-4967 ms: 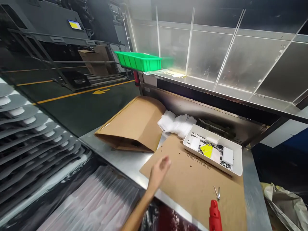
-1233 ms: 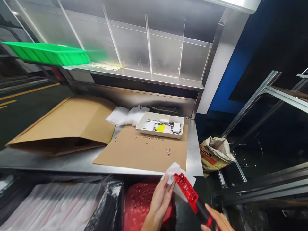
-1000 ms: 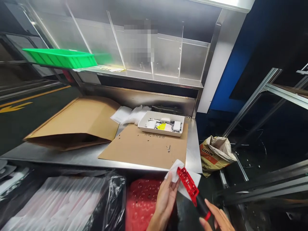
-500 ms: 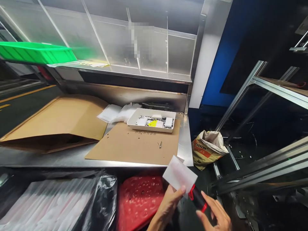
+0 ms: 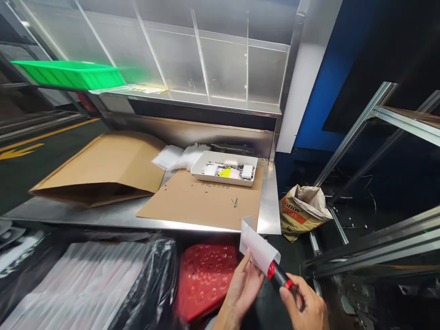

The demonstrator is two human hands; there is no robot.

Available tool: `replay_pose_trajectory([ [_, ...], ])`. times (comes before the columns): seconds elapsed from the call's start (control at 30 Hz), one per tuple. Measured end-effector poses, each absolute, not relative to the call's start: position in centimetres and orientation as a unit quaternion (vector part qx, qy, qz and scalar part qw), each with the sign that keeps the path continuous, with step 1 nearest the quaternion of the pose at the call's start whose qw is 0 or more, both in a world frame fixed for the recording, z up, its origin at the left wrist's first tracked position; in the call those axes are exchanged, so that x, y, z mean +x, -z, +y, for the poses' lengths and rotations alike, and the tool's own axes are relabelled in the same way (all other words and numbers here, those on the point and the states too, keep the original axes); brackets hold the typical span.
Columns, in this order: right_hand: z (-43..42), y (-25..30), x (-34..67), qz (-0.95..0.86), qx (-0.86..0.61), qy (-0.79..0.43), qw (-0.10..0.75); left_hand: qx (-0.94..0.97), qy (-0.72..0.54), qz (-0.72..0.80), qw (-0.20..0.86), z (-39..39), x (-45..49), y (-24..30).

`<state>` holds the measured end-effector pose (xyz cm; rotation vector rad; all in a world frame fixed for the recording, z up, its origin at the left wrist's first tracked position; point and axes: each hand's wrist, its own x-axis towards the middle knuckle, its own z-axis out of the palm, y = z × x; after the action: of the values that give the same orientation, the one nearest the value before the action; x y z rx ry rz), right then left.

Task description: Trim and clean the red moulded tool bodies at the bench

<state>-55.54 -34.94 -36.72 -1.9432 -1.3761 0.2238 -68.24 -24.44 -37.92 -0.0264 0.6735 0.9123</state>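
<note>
My left hand (image 5: 245, 284) grips a thin white foam pouch (image 5: 259, 245), thumb on its near side and the other fingers under it. The pouch is tilted and bulges round. My right hand (image 5: 305, 300) is closed round the end of a black cylindrical item with red bands (image 5: 280, 275). The item's front end is inside the pouch mouth and hidden, so I cannot tell its exact kind. Both hands are above the floor, in front of the bench's right corner.
Filled white pouches (image 5: 92, 270) lie in a black-lined bin beside a red stool (image 5: 208, 275). On the bench are a cardboard sheet (image 5: 192, 206), a white tray (image 5: 223, 181), empty-looking pouches (image 5: 168, 157) and an open carton (image 5: 103, 165). A paper sack (image 5: 299, 215) stands right.
The black and red item has gone deeper into the pouch, which now bulges instead of lying flat. My right fingers have wrapped round its end. The view has swung slightly left.
</note>
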Motion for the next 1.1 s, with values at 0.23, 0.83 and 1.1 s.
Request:
replay_pose_trajectory([
  [0.23,-33.9,36.6,-56.5,-0.564,-0.744,-0.085,0.348,0.025,-0.41,0.374,0.831,-26.5,-70.3,38.2],
  [0.83,-31.6,38.1,-59.2,-0.617,-0.736,-0.098,0.261,-0.147,-0.292,0.264,0.907,-28.2,-74.2,37.8],
  [1.1,-29.9,38.9,-63.8,-0.629,-0.689,-0.108,0.344,-0.16,-0.343,0.284,0.881,-27.8,-77.9,40.6],
])
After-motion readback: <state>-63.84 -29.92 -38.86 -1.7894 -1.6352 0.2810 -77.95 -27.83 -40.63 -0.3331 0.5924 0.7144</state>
